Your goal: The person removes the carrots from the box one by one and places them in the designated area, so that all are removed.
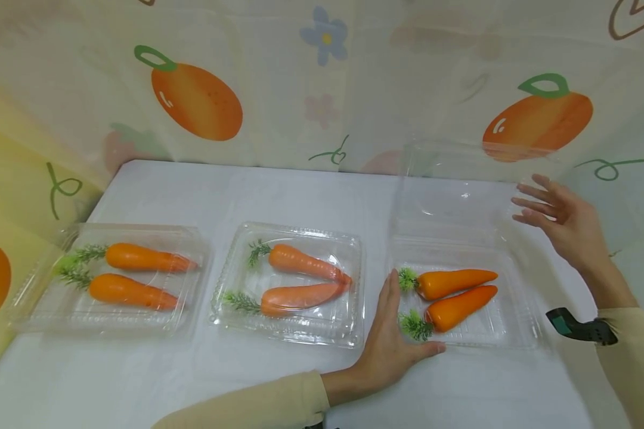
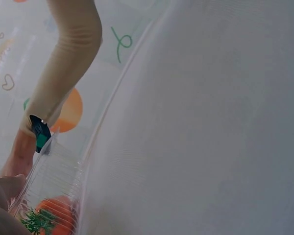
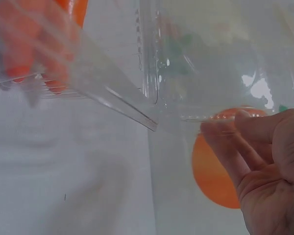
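Observation:
At the right, a clear plastic clamshell box (image 1: pixel 515 333) stands with its lid (image 1: pixel 445 196) raised at the back. Two orange carrots (image 1: pixel 461 307) with green tops lie side by side in its base, tips to the right. My left hand (image 1: pixel 389 351) rests against the box's left side with straight fingers, its thumb along the front edge. My right hand (image 1: pixel 574 226) is at the lid's right edge; in the right wrist view, thumb and fingers (image 3: pixel 225 147) pinch that edge. The left wrist view shows only part of the left hand (image 2: pixel 2 198) beside the box.
A closed clear box (image 1: pixel 287 333) holding two carrots (image 1: pixel 303 298) sits in the middle. Farther left is another clear box (image 1: pixel 37 310) with two more carrots (image 1: pixel 134 292). All stand on a white-covered table (image 1: pixel 257 387), with a patterned curtain (image 1: pixel 279 77) behind.

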`<state>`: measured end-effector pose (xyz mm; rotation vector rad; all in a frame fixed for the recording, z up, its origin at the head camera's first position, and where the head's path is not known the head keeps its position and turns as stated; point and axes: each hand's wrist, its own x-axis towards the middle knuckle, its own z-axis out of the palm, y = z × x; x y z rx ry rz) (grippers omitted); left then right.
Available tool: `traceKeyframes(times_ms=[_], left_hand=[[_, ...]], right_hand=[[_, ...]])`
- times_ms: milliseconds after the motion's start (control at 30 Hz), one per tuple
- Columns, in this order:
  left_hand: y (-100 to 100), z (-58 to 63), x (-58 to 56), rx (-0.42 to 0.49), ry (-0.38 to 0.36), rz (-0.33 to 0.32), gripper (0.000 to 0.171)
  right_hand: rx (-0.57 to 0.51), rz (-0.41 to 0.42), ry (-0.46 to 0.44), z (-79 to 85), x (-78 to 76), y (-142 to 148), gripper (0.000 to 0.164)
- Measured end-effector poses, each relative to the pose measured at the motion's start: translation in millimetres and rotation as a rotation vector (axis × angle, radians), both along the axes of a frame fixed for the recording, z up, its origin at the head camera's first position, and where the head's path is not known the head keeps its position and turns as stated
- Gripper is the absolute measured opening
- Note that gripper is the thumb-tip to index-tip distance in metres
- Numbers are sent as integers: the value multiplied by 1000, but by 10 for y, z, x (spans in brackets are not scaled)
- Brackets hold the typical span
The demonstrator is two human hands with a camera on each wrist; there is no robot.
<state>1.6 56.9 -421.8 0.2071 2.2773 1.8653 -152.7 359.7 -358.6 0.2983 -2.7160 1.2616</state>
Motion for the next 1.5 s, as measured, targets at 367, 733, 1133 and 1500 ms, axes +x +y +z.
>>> traceKeyframes(times_ms=[367, 733, 1133, 1500], left_hand=[[2, -2, -21, -2, 16, 1, 124], [2, -4, -24, -4, 15, 7, 124], [2, -10, -5, -6, 0, 5, 123], [4, -15, -4, 10, 5, 2, 123]], right_hand=[[104, 0, -133, 7, -110, -22, 64], [171, 48, -209, -24, -227, -15, 63], [68, 170, -268, -127, -368, 73, 59], [55, 202, -335, -182, -438, 142, 59]])
